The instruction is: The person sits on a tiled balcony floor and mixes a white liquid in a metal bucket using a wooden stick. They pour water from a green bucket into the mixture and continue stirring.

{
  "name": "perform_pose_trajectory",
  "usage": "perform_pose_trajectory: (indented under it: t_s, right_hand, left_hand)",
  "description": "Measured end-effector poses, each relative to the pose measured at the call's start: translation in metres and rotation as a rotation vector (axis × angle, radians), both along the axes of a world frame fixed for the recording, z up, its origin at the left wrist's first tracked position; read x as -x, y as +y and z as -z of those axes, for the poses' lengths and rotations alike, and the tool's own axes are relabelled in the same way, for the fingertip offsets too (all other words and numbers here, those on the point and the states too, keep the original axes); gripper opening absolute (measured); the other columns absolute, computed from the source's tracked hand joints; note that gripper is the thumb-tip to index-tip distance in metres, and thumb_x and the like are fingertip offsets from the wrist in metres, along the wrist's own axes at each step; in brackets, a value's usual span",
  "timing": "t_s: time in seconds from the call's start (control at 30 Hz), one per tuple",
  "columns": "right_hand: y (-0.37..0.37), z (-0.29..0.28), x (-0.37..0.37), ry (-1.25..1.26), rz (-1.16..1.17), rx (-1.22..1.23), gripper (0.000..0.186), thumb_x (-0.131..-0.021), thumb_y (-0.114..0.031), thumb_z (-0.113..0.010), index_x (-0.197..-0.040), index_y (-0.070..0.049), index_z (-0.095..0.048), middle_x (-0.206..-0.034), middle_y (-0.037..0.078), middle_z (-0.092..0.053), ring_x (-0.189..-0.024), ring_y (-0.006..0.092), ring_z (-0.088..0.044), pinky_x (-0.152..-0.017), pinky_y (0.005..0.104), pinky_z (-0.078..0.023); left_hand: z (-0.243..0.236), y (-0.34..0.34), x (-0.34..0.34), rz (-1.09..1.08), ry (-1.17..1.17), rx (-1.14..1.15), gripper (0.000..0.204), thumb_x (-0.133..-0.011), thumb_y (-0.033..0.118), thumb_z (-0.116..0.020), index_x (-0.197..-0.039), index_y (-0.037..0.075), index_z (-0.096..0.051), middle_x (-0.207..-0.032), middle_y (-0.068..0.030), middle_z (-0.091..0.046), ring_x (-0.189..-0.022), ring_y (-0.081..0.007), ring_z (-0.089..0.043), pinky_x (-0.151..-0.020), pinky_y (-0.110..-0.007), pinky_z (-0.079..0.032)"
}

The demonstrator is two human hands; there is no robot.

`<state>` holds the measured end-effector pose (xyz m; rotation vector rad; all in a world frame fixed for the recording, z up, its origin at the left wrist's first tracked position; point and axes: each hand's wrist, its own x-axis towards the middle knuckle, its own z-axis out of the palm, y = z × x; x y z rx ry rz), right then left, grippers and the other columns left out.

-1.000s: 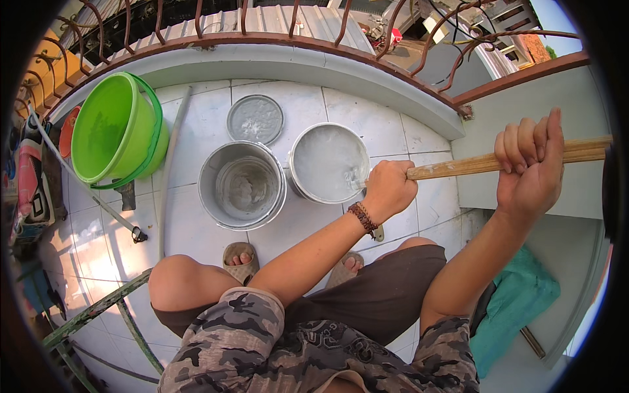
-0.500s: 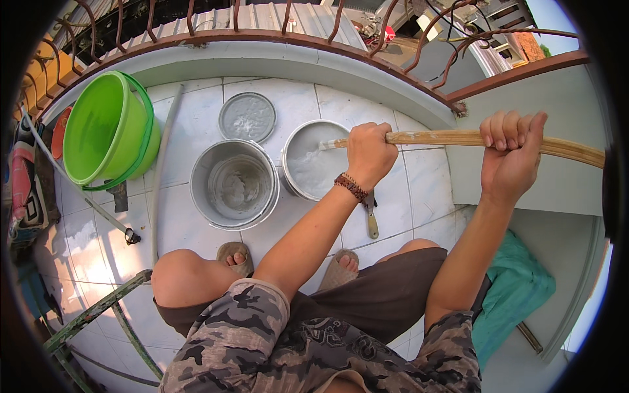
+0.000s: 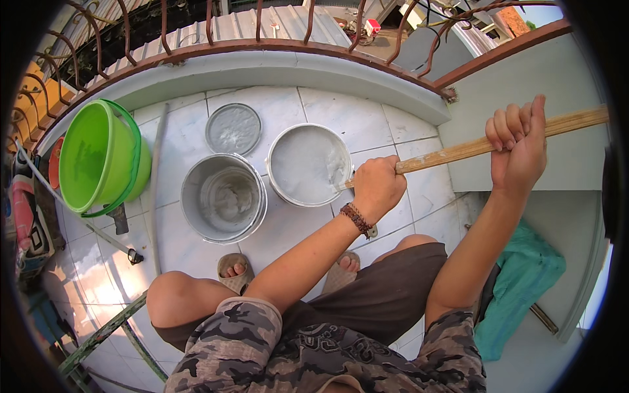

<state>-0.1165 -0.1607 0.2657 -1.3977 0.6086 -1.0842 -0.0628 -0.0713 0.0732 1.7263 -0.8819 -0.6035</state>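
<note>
My left hand (image 3: 378, 188) is wrapped round the lower part of a long wooden stick (image 3: 449, 155). Farther up, my right hand (image 3: 516, 145) grips the same stick, which slants up to the right. Its whitened lower tip reaches the right side of a bucket (image 3: 308, 204) filled with thick grey paint-like liquid (image 3: 298, 160). To the left stands a second grey bucket (image 3: 194, 191), with a little grey residue at its bottom. A round grey lid (image 3: 233, 128), smeared with the same stuff, lies behind the two buckets. Below my left wrist peeks the handle end of a tool (image 3: 373, 231), mostly hidden.
Bright green tubs (image 3: 98, 157) stand at the left beside a long grey pipe (image 3: 157, 190). A low wall with a rusty railing (image 3: 275, 44) curves round the far side. Green metal bars (image 3: 105, 334) are near my left knee; a teal sack (image 3: 524, 288) lies at the right.
The stick's lower tip has moved from the upper middle of the filled bucket to its right edge, and my left hand has come down with it. My view has shifted slightly.
</note>
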Motion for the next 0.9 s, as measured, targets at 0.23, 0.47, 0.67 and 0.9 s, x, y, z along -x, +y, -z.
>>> perform_pose_trajectory:
  t_s: [0.23, 0.47, 0.67, 0.9]
  right_hand:
    - [-0.005, 0.015, -0.006, -0.086, 0.006, -0.021, 0.046, -0.1, -0.034, -0.047, -0.064, -0.014, -0.026, -0.057, -0.002, -0.022, -0.051, 0.0095, -0.023, -0.049, 0.0272, -0.024]
    - [0.009, 0.001, 0.003, -0.16, 0.117, 0.181, 0.046, -0.1, -0.032, -0.045, -0.064, -0.014, -0.023, -0.056, -0.001, -0.022, -0.05, 0.0105, -0.022, -0.049, 0.0275, -0.024]
    - [0.025, 0.003, -0.004, -0.077, 0.158, 0.269, 0.046, -0.1, -0.03, -0.043, -0.063, -0.014, -0.022, -0.056, -0.001, -0.02, -0.048, 0.01, -0.021, -0.047, 0.0274, -0.023]
    - [0.021, -0.004, -0.01, 0.028, 0.117, 0.122, 0.045, -0.1, -0.027, -0.046, -0.064, -0.013, -0.023, -0.056, -0.002, -0.021, -0.049, 0.009, -0.021, -0.046, 0.0264, -0.021]
  left_hand:
    - [0.007, 0.0, -0.019, -0.102, -0.086, 0.071, 0.013, -0.066, 0.003, -0.053, -0.071, 0.0, -0.064, -0.064, -0.0227, -0.059, -0.063, -0.0406, -0.059, -0.062, -0.048, -0.047]
    - [0.008, -0.028, -0.036, -0.181, -0.211, 0.39, 0.003, -0.062, 0.005, -0.055, -0.062, 0.003, -0.058, -0.058, -0.0156, -0.054, -0.059, -0.036, -0.052, -0.058, -0.047, -0.04]
    - [0.014, -0.029, -0.03, -0.05, -0.061, 0.345, 0.009, -0.065, 0.005, -0.054, -0.069, 0.004, -0.063, -0.064, -0.018, -0.059, -0.064, -0.0378, -0.057, -0.061, -0.046, -0.045]
    - [0.01, -0.002, -0.006, 0.035, 0.096, 0.141, 0.01, -0.069, 0.009, -0.053, -0.064, 0.003, -0.06, -0.064, -0.0237, -0.058, -0.064, -0.0427, -0.058, -0.062, -0.051, -0.048]
